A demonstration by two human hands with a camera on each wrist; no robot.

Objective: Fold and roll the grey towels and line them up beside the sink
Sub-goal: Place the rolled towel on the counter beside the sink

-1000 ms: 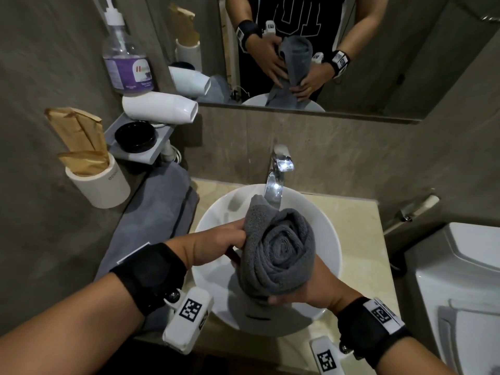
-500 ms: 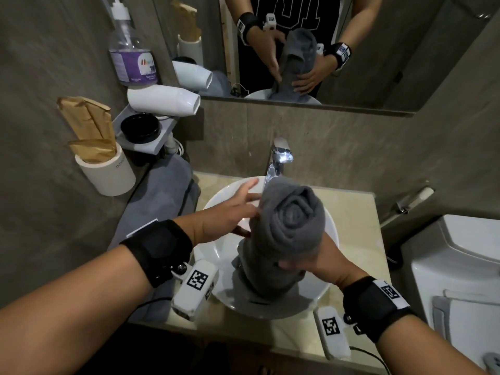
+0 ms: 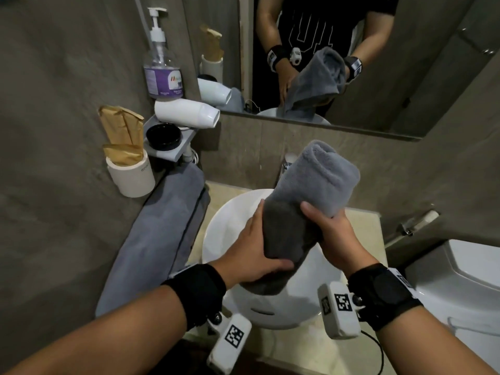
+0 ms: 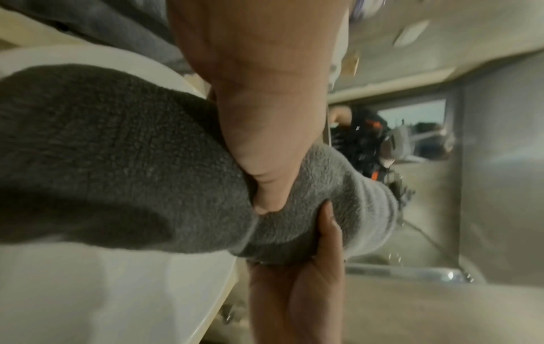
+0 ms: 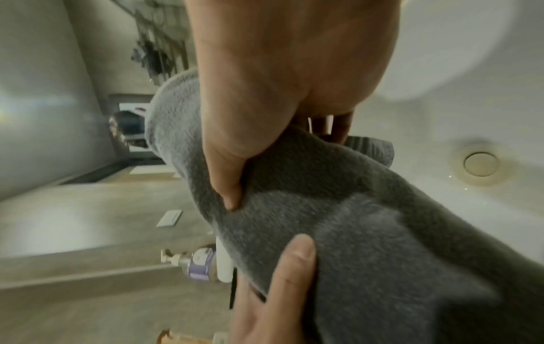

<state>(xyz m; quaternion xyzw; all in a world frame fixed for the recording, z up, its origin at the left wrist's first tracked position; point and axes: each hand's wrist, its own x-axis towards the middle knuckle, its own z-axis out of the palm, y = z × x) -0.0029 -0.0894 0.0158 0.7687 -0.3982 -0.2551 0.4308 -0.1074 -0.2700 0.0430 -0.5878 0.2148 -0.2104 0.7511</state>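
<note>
Both hands [image 3: 292, 247] curled, gripping

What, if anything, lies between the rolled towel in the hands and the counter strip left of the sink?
Nothing visible blocks the way, but the strip itself is taken: both hands hold the rolled towel over the sink, and a folded grey towel already lies along the left counter.

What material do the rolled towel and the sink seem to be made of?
Rolled towel: soft grey terry cloth, probably cotton or microfibre; a fuzzy looped pile shows. Sink: likely glazed white ceramic; smooth, glossy, with soft reflections.
</note>
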